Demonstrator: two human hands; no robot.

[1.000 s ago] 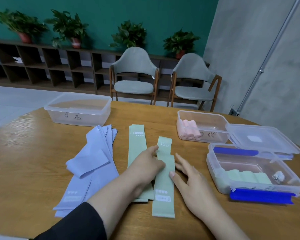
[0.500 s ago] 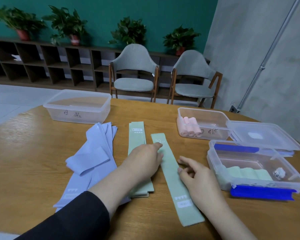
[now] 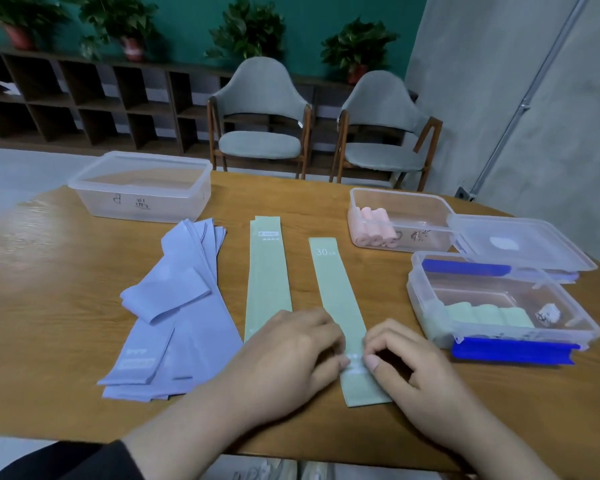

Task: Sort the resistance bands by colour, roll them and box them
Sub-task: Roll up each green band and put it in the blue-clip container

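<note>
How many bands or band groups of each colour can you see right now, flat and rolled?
Green flat bands: 2, one marked 30 LB under both hands, one beside it.
Green rolls in the blue-clipped box: about 3.
Pink rolls in the far box: about 3; the box wall blurs them.
Lilac flat bands: 1 overlapping pile, count unclear.
Total: about 8 bands plus the lilac pile.

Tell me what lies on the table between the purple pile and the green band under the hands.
In the head view, a second green band lies flat between the purple pile and the green band under both hands.
</note>
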